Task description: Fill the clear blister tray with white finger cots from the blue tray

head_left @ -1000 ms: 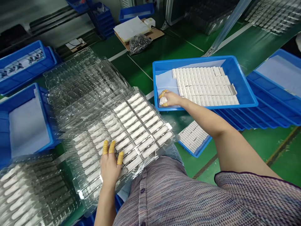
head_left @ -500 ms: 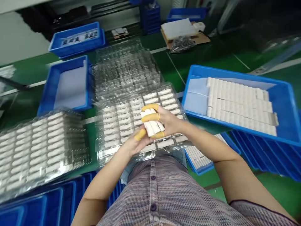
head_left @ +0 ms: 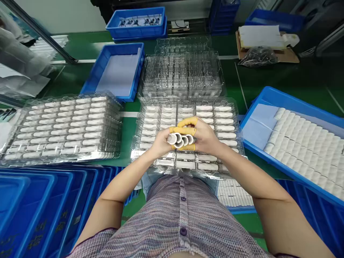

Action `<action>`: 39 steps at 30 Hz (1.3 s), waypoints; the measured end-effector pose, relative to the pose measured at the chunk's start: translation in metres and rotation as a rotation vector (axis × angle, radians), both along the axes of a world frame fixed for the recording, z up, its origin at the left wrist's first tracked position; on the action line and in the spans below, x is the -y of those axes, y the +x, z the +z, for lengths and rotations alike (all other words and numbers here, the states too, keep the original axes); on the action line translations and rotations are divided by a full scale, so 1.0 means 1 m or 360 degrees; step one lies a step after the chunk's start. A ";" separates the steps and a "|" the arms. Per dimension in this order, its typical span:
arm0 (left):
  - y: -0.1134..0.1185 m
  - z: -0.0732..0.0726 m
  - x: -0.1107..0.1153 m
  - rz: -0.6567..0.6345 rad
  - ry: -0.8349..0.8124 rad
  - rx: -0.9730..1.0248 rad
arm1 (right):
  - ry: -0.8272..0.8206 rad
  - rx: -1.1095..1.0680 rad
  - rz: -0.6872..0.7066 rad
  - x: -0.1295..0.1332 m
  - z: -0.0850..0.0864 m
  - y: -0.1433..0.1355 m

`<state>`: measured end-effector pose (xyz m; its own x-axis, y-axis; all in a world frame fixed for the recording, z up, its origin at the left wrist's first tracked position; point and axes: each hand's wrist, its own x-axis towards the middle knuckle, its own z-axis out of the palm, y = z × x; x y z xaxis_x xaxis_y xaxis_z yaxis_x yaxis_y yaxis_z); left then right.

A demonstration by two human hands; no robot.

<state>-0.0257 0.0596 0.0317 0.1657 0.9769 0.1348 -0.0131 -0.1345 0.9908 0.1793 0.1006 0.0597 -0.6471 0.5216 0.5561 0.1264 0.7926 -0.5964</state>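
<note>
A small bunch of white hollow tube-like pieces (head_left: 178,144) is held between both hands, their open ends turned up toward me. My left hand (head_left: 161,142) is closed on the left side of the bunch. From the right, my right hand (head_left: 205,138) grips the same pieces, its fingers in yellow finger cots. Just beneath the hands lies a clear plastic tray (head_left: 135,149) with rows of white pieces (head_left: 225,128) in its slots; the hands hide its middle.
Filled clear trays are stacked at left (head_left: 107,138); a stack of clear trays (head_left: 182,71) stands behind. At right, a blue bin (head_left: 254,141) holds rows of white pieces. A paper-lined blue bin (head_left: 138,73) is at back left, nested blue bins (head_left: 61,200) at front left.
The view has swung left. The white pieces have been turned from showing their long sides to showing their open ends, and my left hand now grips them along with the right.
</note>
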 end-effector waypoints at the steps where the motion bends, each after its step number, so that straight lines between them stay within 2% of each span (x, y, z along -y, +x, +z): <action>1: -0.004 -0.002 -0.002 0.0006 0.0079 -0.0063 | 0.0077 -0.0058 0.0022 -0.001 0.000 -0.003; 6: -0.011 -0.011 -0.007 0.0014 0.0266 -0.0148 | 0.0199 -0.0152 -0.0047 0.001 -0.003 -0.010; 10: -0.012 -0.012 -0.008 -0.0018 0.0255 -0.0161 | 0.0167 -0.0071 -0.0094 0.002 -0.006 -0.009; 19: -0.011 -0.011 -0.009 0.0018 0.0186 -0.0179 | 0.0243 -0.0123 -0.0105 0.000 -0.006 -0.011; 22: -0.011 -0.011 -0.011 0.0023 0.0137 -0.0296 | 0.0301 0.0030 -0.0234 0.005 -0.002 -0.013; 25: -0.009 -0.010 -0.010 -0.0021 0.0072 -0.0490 | 0.0448 0.0341 -0.0389 0.012 0.004 -0.018; 27: -0.008 -0.008 -0.007 -0.0052 0.0041 -0.0591 | 0.0415 0.0478 -0.0407 0.013 0.006 -0.021; 29: -0.008 -0.006 -0.002 -0.0070 -0.0028 -0.0635 | 0.0185 0.0401 -0.0413 0.010 0.005 -0.022; 32: -0.013 -0.005 0.005 -0.0155 -0.0058 -0.0485 | -0.0518 -0.0042 -0.0438 -0.001 0.000 -0.022; 33: -0.015 -0.006 0.006 -0.0165 0.0039 -0.0420 | -0.0842 -0.0205 -0.0435 -0.004 -0.003 -0.023; 35: -0.018 -0.008 0.004 -0.0082 0.0405 -0.0396 | -0.1551 -0.0437 -0.0388 -0.008 -0.007 -0.026; 37: -0.019 -0.008 -0.001 0.0033 0.0809 -0.0478 | -0.2209 -0.0482 -0.0263 -0.007 -0.011 -0.033; 39: -0.017 -0.007 -0.005 0.0010 0.1038 -0.0527 | -0.2679 -0.0432 -0.0109 -0.003 -0.014 -0.042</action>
<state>-0.0427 0.0647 0.0248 0.2932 0.7160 0.6335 0.2758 -0.6978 0.6610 0.1377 0.1036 0.0458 -0.5869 0.6249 -0.5149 -0.1081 -0.6907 -0.7151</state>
